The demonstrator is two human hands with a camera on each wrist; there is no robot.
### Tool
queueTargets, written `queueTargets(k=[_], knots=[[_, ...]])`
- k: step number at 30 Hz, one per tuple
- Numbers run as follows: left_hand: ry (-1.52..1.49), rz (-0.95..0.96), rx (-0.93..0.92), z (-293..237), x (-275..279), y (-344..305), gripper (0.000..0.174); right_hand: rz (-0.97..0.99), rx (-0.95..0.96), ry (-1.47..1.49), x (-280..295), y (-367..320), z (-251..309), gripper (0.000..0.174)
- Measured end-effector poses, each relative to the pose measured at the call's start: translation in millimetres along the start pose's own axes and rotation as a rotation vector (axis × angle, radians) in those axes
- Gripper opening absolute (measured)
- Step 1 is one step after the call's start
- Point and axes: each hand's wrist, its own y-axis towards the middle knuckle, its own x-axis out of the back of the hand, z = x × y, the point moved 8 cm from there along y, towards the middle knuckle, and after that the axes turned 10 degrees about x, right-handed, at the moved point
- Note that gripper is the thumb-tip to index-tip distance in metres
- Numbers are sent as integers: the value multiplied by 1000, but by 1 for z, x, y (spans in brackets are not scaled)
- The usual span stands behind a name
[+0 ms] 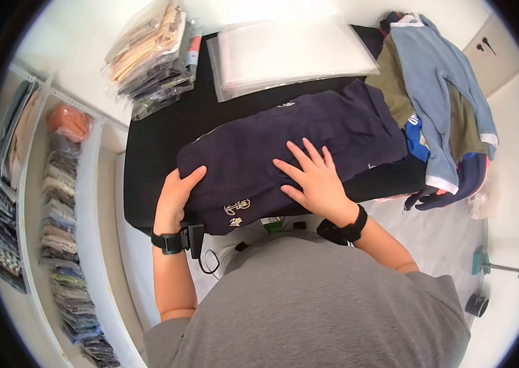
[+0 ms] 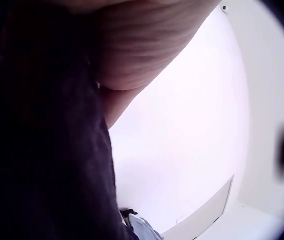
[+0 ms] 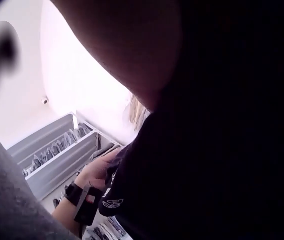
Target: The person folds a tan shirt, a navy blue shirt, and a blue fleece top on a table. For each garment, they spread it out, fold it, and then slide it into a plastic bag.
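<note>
A dark navy garment [image 1: 247, 147], folded into a long shape, lies across the black table, with pale embroidered lettering and a motif on its near left corner. My left hand [image 1: 174, 195] grips its left edge, thumb on top and the other fingers hidden under the cloth. Flat on the garment's upper side, right of its middle, my right hand [image 1: 318, 184] rests with fingers spread. In the right wrist view the left hand [image 3: 96, 172] shows at the cloth's edge. Dark cloth [image 2: 57, 150] fills much of the left wrist view, below the palm.
Clear plastic bags [image 1: 296, 58] lie flat at the table's back, beside a stack of bagged clothes [image 1: 149, 61]. A blue-grey garment [image 1: 434, 80] and other clothes heap at the right end. Shelves of packed clothing [image 1: 63, 214] stand at left.
</note>
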Motion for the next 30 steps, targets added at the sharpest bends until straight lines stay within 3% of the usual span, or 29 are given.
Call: queueTargets(k=[6,12,14,16,18,22,24,25,30], knots=[[-43,21,-152,-11,-13,-6,42,-27,0,4,2,-2,1,48],[-97,54,-129,-7,-17,-5,44,-25,-29,51,3,-3,0,46],[-213,-21,-204,-13,4,-6,43,-25,-43,96,8,-6,0,46],[-174,-125,-226,-25,29,-16,44,24,111,257,25,-6,11,45],[-176,-162,-230,-28,58,-17,44,7,111,301,44,-12,10,41],[-117,-165,-134,-6,97,-1,44,16,136,337,58,-30,0,30],[-72,-132,4,21,104,13,46,-59,109,343,65,-39,-17,27],[-126,-71,-13,26,104,15,50,-109,43,257,71,-41,-26,26],[-234,-113,51,32,115,2,51,-317,-163,80,100,-39,-53,27]])
